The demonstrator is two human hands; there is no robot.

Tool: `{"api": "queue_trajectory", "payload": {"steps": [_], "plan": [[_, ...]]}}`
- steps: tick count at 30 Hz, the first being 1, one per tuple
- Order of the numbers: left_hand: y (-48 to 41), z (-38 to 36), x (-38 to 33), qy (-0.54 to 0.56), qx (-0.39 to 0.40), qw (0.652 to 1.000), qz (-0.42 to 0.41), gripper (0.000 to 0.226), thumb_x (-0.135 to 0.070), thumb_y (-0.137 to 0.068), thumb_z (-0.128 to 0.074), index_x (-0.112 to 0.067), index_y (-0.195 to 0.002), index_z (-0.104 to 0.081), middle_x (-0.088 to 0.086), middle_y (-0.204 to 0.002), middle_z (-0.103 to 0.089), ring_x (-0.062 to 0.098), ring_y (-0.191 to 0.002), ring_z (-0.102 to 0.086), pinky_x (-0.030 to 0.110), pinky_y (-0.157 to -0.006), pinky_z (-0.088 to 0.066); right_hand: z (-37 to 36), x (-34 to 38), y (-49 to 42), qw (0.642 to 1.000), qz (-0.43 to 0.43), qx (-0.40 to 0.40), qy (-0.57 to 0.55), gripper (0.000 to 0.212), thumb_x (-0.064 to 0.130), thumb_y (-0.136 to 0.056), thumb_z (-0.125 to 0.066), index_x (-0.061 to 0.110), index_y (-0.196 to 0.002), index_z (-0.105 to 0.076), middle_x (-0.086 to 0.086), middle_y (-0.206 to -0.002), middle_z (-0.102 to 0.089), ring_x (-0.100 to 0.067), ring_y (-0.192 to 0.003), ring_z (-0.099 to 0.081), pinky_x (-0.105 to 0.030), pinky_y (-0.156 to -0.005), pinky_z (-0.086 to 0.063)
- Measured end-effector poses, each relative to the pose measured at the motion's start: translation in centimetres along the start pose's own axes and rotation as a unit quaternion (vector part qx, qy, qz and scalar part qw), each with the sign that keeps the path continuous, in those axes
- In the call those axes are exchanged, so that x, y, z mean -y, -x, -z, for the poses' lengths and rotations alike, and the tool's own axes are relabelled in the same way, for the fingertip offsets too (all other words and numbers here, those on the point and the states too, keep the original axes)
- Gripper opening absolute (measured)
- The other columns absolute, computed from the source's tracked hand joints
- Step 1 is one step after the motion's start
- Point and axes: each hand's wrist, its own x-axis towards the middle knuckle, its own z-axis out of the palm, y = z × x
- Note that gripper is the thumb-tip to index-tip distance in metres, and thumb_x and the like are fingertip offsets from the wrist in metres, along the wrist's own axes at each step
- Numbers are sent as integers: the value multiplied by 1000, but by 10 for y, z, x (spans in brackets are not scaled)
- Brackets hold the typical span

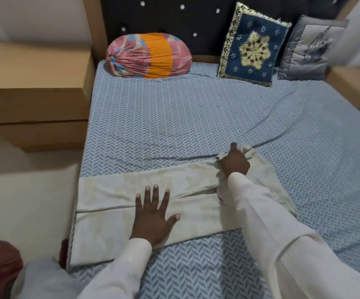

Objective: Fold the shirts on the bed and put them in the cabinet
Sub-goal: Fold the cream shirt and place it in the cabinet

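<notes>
bed [174, 126], near edge: pale shirt [110, 223] lying as a long band, sides folded in. left hand [153, 221] flat, fingers spread, pinning its middle; right hand [235, 164] clenched on the bunched right end. folding step; next, likely carrying that end across, edges aligned.

Only one camera is at work here, worn on the person's head. It looks forward and steeply down from the near edge of the bed [196, 117], close enough that both sleeves run out of the bottom of the view. The left hand [153, 214], flat on the pale shirt [110, 190], and the right hand [235, 162], gripping its bunched cloth, sit low and near the lens. Beyond the fingertips the wide view stretches to the headboard [196, 22], and left of the left fingers it curves past a brown bedside unit [34, 83].
</notes>
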Motion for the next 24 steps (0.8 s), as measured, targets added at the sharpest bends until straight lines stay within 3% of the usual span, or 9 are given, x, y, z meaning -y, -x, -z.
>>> {"api": "queue_trajectory", "payload": {"steps": [2,4,7,8,11,14,16,21,24], "plan": [[-1,-2,1,2,0,1000,-5,83,-75,-92,-15,-20,-149,-38,17,-157,-28,33,-146,-18,58,-112,-12,17,-27,7,956,-114,-82,-257,45,31,-86,-59,26,-127,-42,-15,-118,-63,-35,-107,-61,-39,-89,-45],[-2,-4,1,-3,-14,1000,-6,83,-75,-91,-17,-21,-151,-35,16,-159,-25,35,-147,-15,58,-113,-10,23,-59,21,849,-227,-172,-445,38,19,-87,-52,21,-125,-46,-12,-113,-61,-31,-98,-60,-33,-84,-42],[-3,-7,0,-8,-3,1000,-5,82,-76,-91,-19,-22,-152,-33,15,-160,-23,35,-148,-11,57,-115,-6,18,-106,40,730,-310,-281,-540,32,8,-85,-47,21,-115,-50,-4,-97,-54,-20,-78,-53,-32,-76,-38],[-4,-7,0,-10,-6,1000,-6,82,-76,-91,-19,-22,-152,-33,15,-160,-23,35,-148,-11,57,-115,-6,19,-116,45,727,-308,-303,-534,32,5,-86,-46,20,-114,-51,-4,-95,-53,-17,-75,-52,-32,-76,-37],[-4,-6,-1,-9,1,1000,-4,81,-75,-92,-20,-22,-152,-32,16,-159,-23,33,-147,-11,56,-114,-6,29,-132,47,800,-291,-314,-421,40,10,-82,-51,4,-121,-55,-13,-110,-60,-26,-98,-57,-35,-86,-40],[-1,-3,-3,1,14,1000,1,85,-78,-90,-12,-24,-155,-21,14,-162,-9,28,-149,3,56,-115,2,37,-119,24,890,-200,-178,-370,37,23,-81,-56,8,-115,-59,-13,-110,-63,-29,-106,-59,-31,-89,-42],[-2,0,-5,-6,3,1000,-4,94,-85,-79,9,-29,-155,6,7,-160,19,22,-144,30,53,-114,18,40,-104,2,918,-167,-69,-354,35,31,-78,-64,19,-110,-55,-8,-106,-65,-28,-98,-64,-35,-88,-52],[-2,10,-9,22,38,999,5,99,-88,-61,28,-35,-144,31,0,-149,43,19,-131,50,50,-109,30,39,-84,-45,905,-171,38,-388,30,19,-79,-71,13,-104,-57,-15,-95,-61,-25,-59,-66,-35,-48,-56],[-1,10,-7,22,44,999,3,98,-87,-59,29,-35,-142,34,0,-148,45,20,-131,50,50,-109,31,37,-94,-50,876,-231,28,-423,21,18,-66,-57,1,-77,-64,-17,-62,-62,-24,-40,-58,-38,-48,-53]]}}
